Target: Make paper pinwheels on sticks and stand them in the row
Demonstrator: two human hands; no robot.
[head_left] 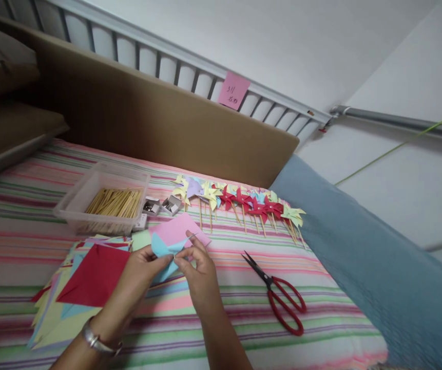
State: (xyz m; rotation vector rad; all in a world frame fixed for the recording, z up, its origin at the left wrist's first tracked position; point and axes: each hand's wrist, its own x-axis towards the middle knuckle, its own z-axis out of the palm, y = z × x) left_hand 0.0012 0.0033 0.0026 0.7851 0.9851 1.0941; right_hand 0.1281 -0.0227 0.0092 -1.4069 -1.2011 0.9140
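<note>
The left hand [141, 263] and right hand [198, 264] pinch a light-blue folded paper piece [160, 247] near lower centre, seemingly half-made. Multicoloured paper pinwheels on wooden sticks [243, 198], right of centre, look finished; flat coloured paper squares [96, 277], lower left, seem left to fold.

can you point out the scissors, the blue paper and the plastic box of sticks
Scissors [268, 281]: head view, on the pivot where the blades cross
Blue paper [160, 247]: head view, on the upper left part, by the left hand [146, 264]
Plastic box [85, 226]: head view, on the front wall
</note>
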